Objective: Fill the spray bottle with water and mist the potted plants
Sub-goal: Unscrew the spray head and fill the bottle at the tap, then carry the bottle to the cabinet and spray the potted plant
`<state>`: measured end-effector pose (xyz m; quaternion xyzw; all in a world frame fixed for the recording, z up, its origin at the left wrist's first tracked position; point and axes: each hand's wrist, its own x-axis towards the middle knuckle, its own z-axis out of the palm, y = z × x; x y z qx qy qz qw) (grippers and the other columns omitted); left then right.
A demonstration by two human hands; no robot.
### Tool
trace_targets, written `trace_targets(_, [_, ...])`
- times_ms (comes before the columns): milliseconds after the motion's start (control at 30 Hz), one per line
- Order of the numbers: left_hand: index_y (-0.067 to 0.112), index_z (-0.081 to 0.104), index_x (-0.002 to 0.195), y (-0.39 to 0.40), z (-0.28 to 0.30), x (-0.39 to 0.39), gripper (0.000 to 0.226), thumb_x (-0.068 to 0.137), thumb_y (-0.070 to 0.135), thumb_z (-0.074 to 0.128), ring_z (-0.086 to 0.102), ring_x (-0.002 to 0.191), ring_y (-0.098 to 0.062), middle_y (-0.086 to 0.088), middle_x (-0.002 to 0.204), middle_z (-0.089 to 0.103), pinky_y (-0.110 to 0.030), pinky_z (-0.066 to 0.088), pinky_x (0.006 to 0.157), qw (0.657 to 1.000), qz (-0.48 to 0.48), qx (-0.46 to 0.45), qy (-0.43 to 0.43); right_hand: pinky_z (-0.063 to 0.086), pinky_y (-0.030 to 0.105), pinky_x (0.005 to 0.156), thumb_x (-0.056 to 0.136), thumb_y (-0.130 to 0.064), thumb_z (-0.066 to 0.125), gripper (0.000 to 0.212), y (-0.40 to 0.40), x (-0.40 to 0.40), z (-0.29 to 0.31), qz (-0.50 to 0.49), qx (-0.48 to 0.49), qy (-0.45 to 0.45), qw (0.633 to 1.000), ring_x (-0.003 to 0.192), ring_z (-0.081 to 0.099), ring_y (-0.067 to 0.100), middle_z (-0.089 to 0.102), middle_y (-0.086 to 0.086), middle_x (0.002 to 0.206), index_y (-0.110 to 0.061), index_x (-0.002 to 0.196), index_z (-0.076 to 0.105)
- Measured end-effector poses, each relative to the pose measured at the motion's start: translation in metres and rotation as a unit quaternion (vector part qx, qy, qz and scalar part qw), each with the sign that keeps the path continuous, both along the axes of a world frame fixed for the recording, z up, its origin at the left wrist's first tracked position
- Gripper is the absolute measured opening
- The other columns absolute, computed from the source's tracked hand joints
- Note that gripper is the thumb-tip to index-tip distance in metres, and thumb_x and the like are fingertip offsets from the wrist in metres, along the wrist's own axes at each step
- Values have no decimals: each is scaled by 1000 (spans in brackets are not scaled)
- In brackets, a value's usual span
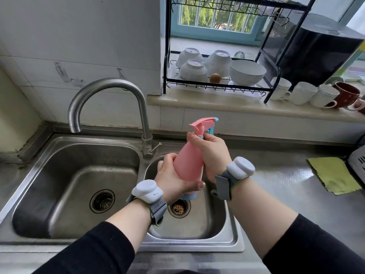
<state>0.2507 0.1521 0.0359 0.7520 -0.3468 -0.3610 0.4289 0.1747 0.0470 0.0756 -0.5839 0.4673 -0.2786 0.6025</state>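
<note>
A pink spray bottle [187, 163] with a blue base and a pink-and-blue trigger head [205, 124] is held tilted over the smaller right sink basin [221, 220]. My left hand [173, 178] grips the lower body of the bottle from the left. My right hand [211, 151] is wrapped round the neck just under the trigger head. The steel faucet [110, 89] arches to the left, its spout over the larger left basin [59, 175]. No water runs from it. No potted plants are in view.
A black dish rack [217, 84] with white bowls stands on the ledge behind the sink. White mugs [304, 92] and a dark red mug [347, 93] line the ledge at right. A green cloth [333, 175] lies on the steel counter.
</note>
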Motion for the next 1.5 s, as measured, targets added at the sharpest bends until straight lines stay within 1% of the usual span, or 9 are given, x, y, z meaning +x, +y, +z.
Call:
trace_targets(200, [27,41,131,1,0,1,90,48,39,74,57,103,-18,1,114,59,-30,47,84,998,-36,11,42,51,46,95,80,-40,71,31,1,1,-3,-29,-9,34,999,99,65,25,71,7,99,-16,98,74])
trace_targets(300, [29,45,121,1,-3,-2,81,49,39,80,60,99,-15,4,111,61,-32,51,84,999,-29,5,39,51,44,94,80,-39,70,22,3,1,-5,-71,-10,50,996,89,64,23,70,8,91,-18,84,73])
trace_targets(533, [30,43,116,-7,-7,-12,86,40,54,75,60,99,-20,5,109,57,-43,54,83,997,-49,23,-52,53,36,83,75,-41,73,28,7,-13,-7,-166,21,48,985,71,60,18,64,1,74,-13,75,72])
trace_targets(733, [31,41,119,-15,-8,-36,85,44,53,74,54,104,-22,4,113,51,-42,51,86,988,-123,3,-94,40,16,56,80,-34,72,20,22,-47,-6,-282,-30,2,959,59,51,8,56,-5,61,-20,68,66])
trace_targets(867, [32,39,117,-19,-10,-59,80,48,49,77,51,104,-22,5,112,48,-41,49,87,977,-191,-18,-93,49,28,83,76,-52,70,30,28,-85,-12,-306,-37,35,951,88,60,12,61,-14,84,-28,89,59])
trace_targets(967, [36,40,114,-18,-11,-84,77,49,46,80,53,102,-19,7,111,50,-40,51,86,971,-232,-42,-50,45,36,100,67,-60,73,81,37,-116,-13,-374,-40,60,925,111,55,17,58,-3,117,-13,129,47])
trace_targets(1033, [36,41,111,-17,-11,-102,76,48,45,82,56,98,-15,8,109,53,-37,53,82,964,-261,-51,-22,39,38,107,65,-63,72,97,45,-135,-11,-403,-52,76,910,126,47,17,49,1,136,-15,141,37])
trace_targets(1233, [38,40,112,-15,-2,-166,79,45,43,82,60,95,-15,7,108,55,-28,56,68,927,-370,-57,30,41,30,89,76,-42,72,41,62,-205,6,-454,-104,101,879,103,53,14,56,-4,111,-31,107,47])
trace_targets(1500, [24,51,116,-19,15,-267,68,59,9,86,59,91,-10,0,111,58,-25,56,70,874,-451,13,178,30,18,77,82,-23,65,28,87,-318,12,-537,-135,122,824,94,49,13,56,-2,110,-28,105,49])
